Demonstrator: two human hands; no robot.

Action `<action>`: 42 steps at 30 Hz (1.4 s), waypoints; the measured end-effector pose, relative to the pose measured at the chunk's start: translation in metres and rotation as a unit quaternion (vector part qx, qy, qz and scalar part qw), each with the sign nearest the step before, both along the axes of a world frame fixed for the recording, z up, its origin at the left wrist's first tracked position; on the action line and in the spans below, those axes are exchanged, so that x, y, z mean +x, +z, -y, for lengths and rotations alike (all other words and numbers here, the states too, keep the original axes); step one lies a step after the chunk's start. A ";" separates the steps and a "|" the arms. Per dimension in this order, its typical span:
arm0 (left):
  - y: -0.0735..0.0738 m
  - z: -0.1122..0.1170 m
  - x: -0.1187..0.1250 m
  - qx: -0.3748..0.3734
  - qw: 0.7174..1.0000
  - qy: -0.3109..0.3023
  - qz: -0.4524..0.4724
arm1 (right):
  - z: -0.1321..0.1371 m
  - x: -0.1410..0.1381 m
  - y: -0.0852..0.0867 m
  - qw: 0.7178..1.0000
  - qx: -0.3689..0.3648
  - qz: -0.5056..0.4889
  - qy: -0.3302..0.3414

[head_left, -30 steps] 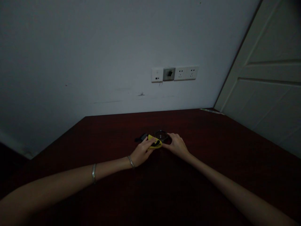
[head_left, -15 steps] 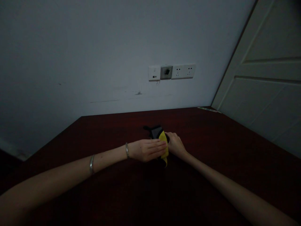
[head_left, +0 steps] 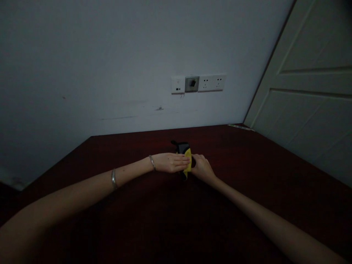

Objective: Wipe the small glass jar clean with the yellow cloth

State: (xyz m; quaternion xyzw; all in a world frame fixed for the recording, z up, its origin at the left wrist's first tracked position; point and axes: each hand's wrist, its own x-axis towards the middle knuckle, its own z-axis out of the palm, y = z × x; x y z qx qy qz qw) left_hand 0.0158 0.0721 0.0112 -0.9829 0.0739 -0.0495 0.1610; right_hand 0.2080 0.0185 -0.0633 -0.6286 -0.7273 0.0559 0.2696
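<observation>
A small dark object with a grey face [head_left: 184,148] and a black strap-like end is between my hands near the middle of the table; its exact kind is too dark to make out. Against its near side lies a yellow cloth [head_left: 188,167] with a dark underside. My left hand [head_left: 171,162] presses this cloth onto the object, fingers straight and together. From the right, my right hand [head_left: 202,168] grips the dark object, thumb and fingers curved round its edge. Most of the object is covered by the cloth and hands.
The dark red tabletop [head_left: 132,143] meets a pale wall with a row of sockets [head_left: 211,83]. At the right stands a panelled white door [head_left: 308,106]. A thin printed strip [head_left: 241,127] lies at the table's far right corner.
My left hand and the yellow cloth have moved up and away from me along the dark object. The object has shifted slightly toward the wall. My right hand keeps its grip.
</observation>
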 end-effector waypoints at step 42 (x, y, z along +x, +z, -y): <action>0.052 -0.052 -0.020 -0.413 0.581 0.233 0.661 | 0.005 -0.010 -0.002 0.999 0.009 -0.036 0.013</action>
